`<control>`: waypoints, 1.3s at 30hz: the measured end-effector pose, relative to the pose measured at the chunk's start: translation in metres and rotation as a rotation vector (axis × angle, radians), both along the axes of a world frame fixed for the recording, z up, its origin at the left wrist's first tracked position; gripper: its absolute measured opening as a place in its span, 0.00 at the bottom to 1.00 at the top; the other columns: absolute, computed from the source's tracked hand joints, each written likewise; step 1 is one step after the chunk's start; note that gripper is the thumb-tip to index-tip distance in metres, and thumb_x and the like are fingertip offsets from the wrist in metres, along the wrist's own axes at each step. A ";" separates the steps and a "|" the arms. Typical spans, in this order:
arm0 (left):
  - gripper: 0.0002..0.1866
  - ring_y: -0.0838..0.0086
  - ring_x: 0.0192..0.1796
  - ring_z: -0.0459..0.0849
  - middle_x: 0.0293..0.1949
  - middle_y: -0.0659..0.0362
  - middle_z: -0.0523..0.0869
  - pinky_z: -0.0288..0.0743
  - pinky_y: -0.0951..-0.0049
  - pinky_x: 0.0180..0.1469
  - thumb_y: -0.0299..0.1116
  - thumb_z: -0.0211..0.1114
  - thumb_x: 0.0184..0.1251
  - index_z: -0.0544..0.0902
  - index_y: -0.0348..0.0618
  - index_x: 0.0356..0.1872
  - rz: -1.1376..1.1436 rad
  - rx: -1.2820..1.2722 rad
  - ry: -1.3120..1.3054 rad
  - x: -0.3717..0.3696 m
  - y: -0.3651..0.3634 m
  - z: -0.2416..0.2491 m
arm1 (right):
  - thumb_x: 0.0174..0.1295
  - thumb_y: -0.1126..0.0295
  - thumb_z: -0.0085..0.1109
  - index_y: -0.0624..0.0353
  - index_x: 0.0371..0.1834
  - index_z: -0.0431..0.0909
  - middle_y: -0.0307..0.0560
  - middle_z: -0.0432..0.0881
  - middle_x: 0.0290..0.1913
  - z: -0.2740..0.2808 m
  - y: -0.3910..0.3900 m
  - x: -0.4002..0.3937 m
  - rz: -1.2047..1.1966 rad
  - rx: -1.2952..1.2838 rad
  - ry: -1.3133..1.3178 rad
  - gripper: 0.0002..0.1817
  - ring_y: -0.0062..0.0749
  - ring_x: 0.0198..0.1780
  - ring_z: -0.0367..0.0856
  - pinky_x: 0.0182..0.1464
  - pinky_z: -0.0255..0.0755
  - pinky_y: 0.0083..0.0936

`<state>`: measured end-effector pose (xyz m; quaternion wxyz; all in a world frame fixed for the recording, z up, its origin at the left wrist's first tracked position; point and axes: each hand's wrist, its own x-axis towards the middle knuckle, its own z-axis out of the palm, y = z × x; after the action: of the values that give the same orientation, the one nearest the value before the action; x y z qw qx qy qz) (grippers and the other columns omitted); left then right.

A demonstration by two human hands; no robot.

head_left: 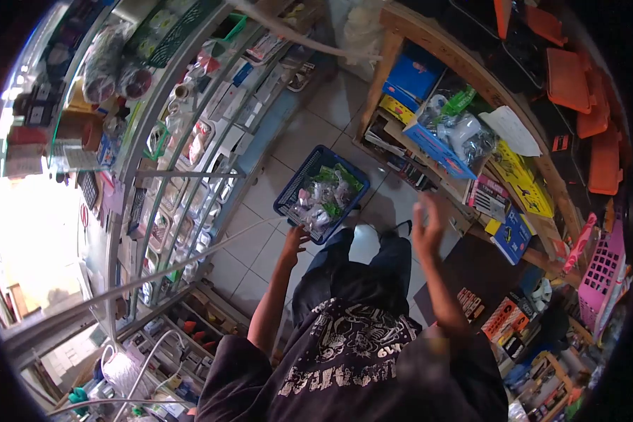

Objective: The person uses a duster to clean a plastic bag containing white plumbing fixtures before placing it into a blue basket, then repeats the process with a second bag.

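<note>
A blue plastic basket (304,172) stands on the tiled floor in front of me. Inside lie several small clear plastic packets (321,195), some with green parts. My left hand (295,243) is beside the basket's near left corner, its fingers apart and nothing visible in them. Farther right, my right hand (429,224) is raised with fingers stretched upward, slightly blurred. It overlaps the foot of the wooden shelf in this view and appears to hold nothing.
On the left, a glass display case (183,204) holds many small goods. The wooden shelf (394,32) on the right carries an open blue box (439,149) of bagged items. A pale cable (250,231) crosses from the left. A pink basket (600,271) hangs far right.
</note>
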<state>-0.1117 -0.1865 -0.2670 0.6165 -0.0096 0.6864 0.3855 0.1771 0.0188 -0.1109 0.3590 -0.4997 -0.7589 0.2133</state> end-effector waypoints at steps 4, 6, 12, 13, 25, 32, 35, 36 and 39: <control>0.26 0.61 0.53 0.79 0.49 0.51 0.82 0.72 0.63 0.48 0.50 0.59 0.63 0.76 0.40 0.54 -0.199 -0.065 0.251 -0.004 0.005 -0.064 | 0.64 0.65 0.56 0.60 0.45 0.79 0.51 0.82 0.43 -0.087 -0.053 -0.025 0.168 -0.522 0.092 0.12 0.48 0.48 0.79 0.51 0.70 0.41; 0.22 0.56 0.51 0.79 0.44 0.47 0.83 0.73 0.62 0.49 0.46 0.61 0.61 0.78 0.37 0.46 -0.452 -0.045 0.590 -0.015 0.004 -0.104 | 0.63 0.64 0.56 0.60 0.44 0.80 0.53 0.83 0.42 -0.159 -0.087 -0.033 0.217 -0.734 0.051 0.12 0.46 0.49 0.80 0.51 0.72 0.36; 0.27 0.49 0.57 0.76 0.54 0.45 0.79 0.70 0.54 0.56 0.44 0.67 0.55 0.75 0.41 0.53 -0.783 0.118 0.972 -0.019 0.038 -0.129 | 0.62 0.56 0.54 0.55 0.45 0.80 0.54 0.83 0.44 -0.233 -0.124 -0.042 0.447 -1.109 -0.380 0.17 0.49 0.48 0.81 0.49 0.74 0.41; 0.30 0.51 0.59 0.75 0.57 0.47 0.77 0.69 0.52 0.57 0.43 0.69 0.52 0.73 0.46 0.57 -0.846 0.200 1.025 -0.020 0.044 -0.138 | 0.62 0.55 0.54 0.55 0.46 0.80 0.54 0.83 0.43 -0.234 -0.122 -0.043 0.458 -1.114 -0.445 0.17 0.50 0.47 0.81 0.49 0.74 0.41; 0.13 0.54 0.48 0.81 0.40 0.52 0.84 0.72 0.49 0.46 0.37 0.64 0.59 0.78 0.48 0.43 -1.180 0.030 1.020 -0.008 0.068 -0.135 | 0.63 0.58 0.56 0.58 0.47 0.79 0.58 0.83 0.44 -0.268 -0.083 0.029 0.294 -1.038 -0.358 0.17 0.52 0.47 0.81 0.50 0.73 0.43; 0.13 0.44 0.41 0.81 0.33 0.43 0.82 0.72 0.50 0.38 0.31 0.59 0.63 0.72 0.39 0.47 -0.956 0.216 0.874 -0.009 0.050 -0.065 | 0.62 0.58 0.58 0.59 0.45 0.79 0.56 0.83 0.41 -0.224 -0.059 0.006 0.286 -1.058 -0.249 0.17 0.47 0.46 0.82 0.48 0.74 0.40; 0.15 0.50 0.39 0.84 0.35 0.44 0.84 0.74 0.55 0.38 0.30 0.56 0.67 0.70 0.33 0.51 -0.859 0.284 0.838 -0.010 0.049 -0.024 | 0.64 0.51 0.59 0.58 0.49 0.77 0.47 0.83 0.40 -0.202 -0.050 -0.017 0.401 -1.169 0.115 0.21 0.36 0.47 0.81 0.50 0.72 0.31; 0.16 0.53 0.38 0.84 0.35 0.45 0.84 0.74 0.57 0.39 0.30 0.54 0.68 0.69 0.32 0.52 -0.777 0.385 0.826 -0.009 0.047 -0.012 | 0.64 0.51 0.59 0.58 0.49 0.77 0.47 0.83 0.40 -0.201 -0.050 -0.021 0.413 -1.157 0.115 0.21 0.36 0.47 0.81 0.50 0.72 0.31; 0.14 0.64 0.42 0.82 0.37 0.51 0.84 0.73 0.66 0.47 0.29 0.51 0.71 0.71 0.32 0.53 -0.572 0.496 0.613 0.003 0.063 0.050 | 0.65 0.44 0.54 0.57 0.56 0.73 0.42 0.78 0.51 -0.150 -0.042 -0.048 0.365 -1.209 0.506 0.29 0.31 0.55 0.74 0.60 0.64 0.30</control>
<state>-0.1088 -0.1237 -0.2165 0.4508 0.4406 0.6990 0.3377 0.1296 -0.0234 -0.2608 0.1413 -0.4112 -0.4711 0.7674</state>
